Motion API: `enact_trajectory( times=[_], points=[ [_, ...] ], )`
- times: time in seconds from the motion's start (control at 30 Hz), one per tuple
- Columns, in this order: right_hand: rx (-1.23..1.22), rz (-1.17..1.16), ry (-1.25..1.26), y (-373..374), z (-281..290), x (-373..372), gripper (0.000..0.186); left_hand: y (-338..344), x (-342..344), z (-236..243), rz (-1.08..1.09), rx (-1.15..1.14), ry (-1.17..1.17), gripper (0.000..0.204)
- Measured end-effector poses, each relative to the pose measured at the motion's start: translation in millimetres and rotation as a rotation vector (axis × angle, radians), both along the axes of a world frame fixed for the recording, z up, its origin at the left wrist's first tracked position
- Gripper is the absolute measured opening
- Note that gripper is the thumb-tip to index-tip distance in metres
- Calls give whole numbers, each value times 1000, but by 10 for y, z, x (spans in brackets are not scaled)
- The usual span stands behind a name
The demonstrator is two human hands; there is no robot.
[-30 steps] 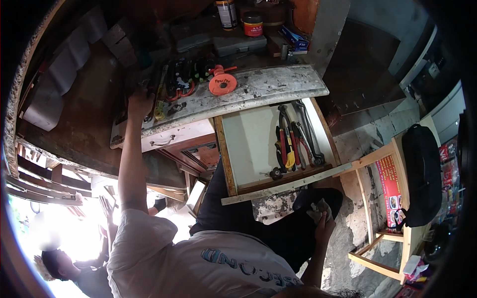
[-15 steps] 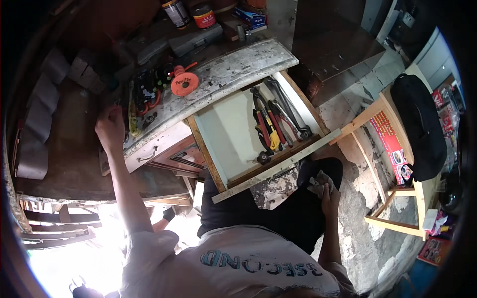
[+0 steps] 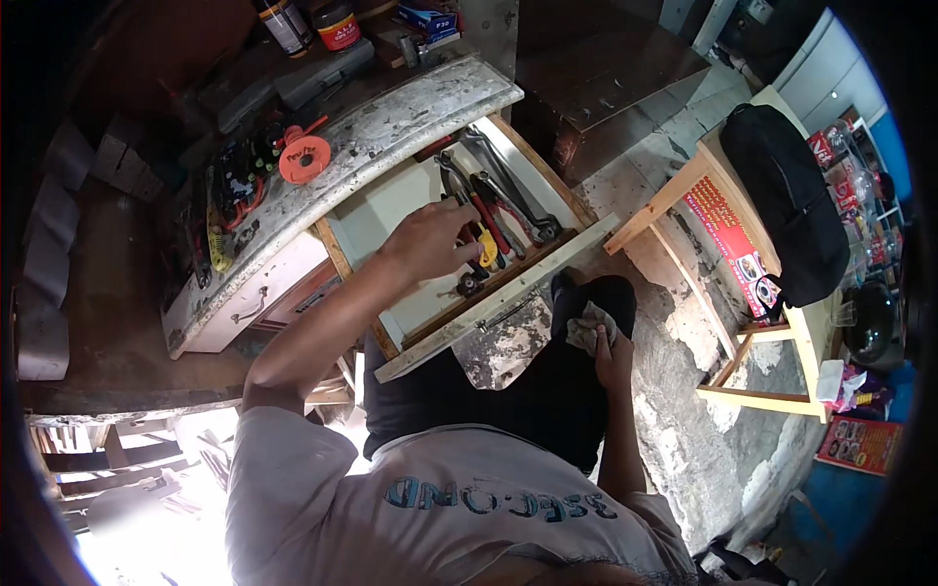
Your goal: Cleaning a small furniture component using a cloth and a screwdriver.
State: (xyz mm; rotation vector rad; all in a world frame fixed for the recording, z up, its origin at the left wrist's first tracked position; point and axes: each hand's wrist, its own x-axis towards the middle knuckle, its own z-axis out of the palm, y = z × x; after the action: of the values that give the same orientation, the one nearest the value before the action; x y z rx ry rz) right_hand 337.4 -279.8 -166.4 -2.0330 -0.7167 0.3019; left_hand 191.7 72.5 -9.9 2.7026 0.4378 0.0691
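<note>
One hand, the left hand (image 3: 430, 239), reaches open over the drawer (image 3: 391, 210) with the long pliers (image 3: 467, 200) just beside its fingers, while the right hand (image 3: 611, 352) squeezes a rag (image 3: 586, 327).

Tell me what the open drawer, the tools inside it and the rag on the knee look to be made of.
Open drawer: wood, seemingly; bare brown rim, pale painted floor. Tools under the left hand: grey, dull metal, some with red or yellow grips, probably plastic. Rag in the right hand: crumpled pale cloth.
</note>
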Motion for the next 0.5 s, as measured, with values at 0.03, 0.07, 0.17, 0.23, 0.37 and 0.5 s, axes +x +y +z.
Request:
enact_trajectory(
  times=[0.03,0.07,0.17,0.23,0.37,0.5],
  points=[
    [0,-2,-1,-5,16,-18,30,17,63,-4,-2,0,-1,44],
    [27,-17,20,-6,48,-38,31,29,115,-8,-56,9,58,48],
    [77,-52,64,-62,79,-40,31,-12,187,-26,-169,26,180,54],
    [40,-59,35,-122,38,-17,31,-71,131,-26,-121,85,233,56],
    [21,-47,105,-198,19,17,32,-163,-45,52,-51,140,303,54],
    [44,-51,147,-154,20,36,33,-23,-314,14,19,64,217,54]
  ],
)
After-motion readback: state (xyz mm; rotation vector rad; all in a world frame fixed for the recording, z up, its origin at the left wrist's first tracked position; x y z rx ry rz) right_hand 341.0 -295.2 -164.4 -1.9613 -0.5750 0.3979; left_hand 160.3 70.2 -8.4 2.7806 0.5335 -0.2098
